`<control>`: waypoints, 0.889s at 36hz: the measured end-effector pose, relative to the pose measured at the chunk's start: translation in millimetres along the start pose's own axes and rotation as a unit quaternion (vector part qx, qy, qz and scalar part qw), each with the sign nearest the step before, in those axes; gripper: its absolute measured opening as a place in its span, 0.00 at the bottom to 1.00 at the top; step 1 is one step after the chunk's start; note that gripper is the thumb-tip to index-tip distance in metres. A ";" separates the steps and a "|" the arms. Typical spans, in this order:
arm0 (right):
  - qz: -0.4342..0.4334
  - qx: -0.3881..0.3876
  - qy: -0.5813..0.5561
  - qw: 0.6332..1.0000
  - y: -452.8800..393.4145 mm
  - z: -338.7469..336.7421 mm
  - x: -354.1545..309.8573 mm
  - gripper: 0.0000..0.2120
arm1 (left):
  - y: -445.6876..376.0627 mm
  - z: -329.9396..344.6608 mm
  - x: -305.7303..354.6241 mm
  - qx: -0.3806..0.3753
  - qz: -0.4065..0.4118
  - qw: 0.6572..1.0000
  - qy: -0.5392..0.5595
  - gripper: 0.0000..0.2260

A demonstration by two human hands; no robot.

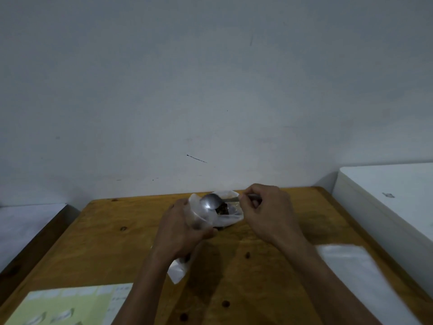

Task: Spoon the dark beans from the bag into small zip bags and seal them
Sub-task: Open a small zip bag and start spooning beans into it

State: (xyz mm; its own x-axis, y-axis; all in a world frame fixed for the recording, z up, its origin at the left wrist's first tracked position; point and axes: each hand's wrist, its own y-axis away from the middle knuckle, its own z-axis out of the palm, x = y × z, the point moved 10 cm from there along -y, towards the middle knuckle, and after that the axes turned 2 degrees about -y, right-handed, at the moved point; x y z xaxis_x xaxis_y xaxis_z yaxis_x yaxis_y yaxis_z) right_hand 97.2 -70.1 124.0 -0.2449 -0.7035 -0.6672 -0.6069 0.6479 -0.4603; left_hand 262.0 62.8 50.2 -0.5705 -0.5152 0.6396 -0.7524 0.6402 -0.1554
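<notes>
L hand [181,227] grips small zip bag [179,268]; R hand [264,207] pinches spoon [210,202] over bean bag [228,213] w/ dark beans [222,210].

Metal spoon [209,202] over bagged dark beans [222,210]

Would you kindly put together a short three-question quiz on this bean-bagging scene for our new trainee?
1. True or false: the right hand holds the spoon by its handle.
2. Which hand grips the small zip bag?
A. left hand
B. right hand
C. neither
3. Fill in: the stack of clear bags lies on the wooden table to the person's ____.

Key
1. True; the spoon's bowl is over the bean bag.
2. A.
3. Right.
</notes>
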 end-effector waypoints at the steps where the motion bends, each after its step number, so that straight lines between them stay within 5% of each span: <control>1: -0.007 0.026 0.004 1.000 -0.4 -2.8 1.5 0.06 | 0.5 -2.4 -0.3 0.006 -0.003 1.000 0.008 0.45; 4: 0.022 0.059 0.014 0.998 -5.1 -3.5 19.8 0.07 | 2.3 -10.0 -3.6 0.021 -0.016 0.999 0.031 0.45; 15: 0.176 -0.048 0.072 0.981 0.6 71.3 99.7 0.11 | 12.8 -19.6 -19.3 0.047 -0.032 0.985 0.164 0.47; 20: 0.119 0.003 0.147 0.982 4.4 57.9 81.8 0.15 | 17.1 -19.2 -21.2 0.049 -0.028 0.981 0.185 0.48; 26: 0.006 -0.060 -0.115 0.992 11.1 59.0 15.4 0.07 | 20.8 -18.9 -10.1 0.067 -0.015 0.979 0.193 0.42; 32: -0.027 -0.081 -0.120 0.989 13.9 63.3 -3.4 0.10 | 28.7 -18.7 0.8 0.066 -0.006 0.979 0.195 0.41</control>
State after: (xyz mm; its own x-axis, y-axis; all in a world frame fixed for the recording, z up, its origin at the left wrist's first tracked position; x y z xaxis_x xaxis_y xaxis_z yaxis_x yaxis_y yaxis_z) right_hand 137.4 -40.2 82.8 -0.0336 -0.6342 -0.7724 -0.7319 0.5419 -0.4131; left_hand 246.0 91.4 60.4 -0.4122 -0.2489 0.8764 -0.8089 0.5426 -0.2264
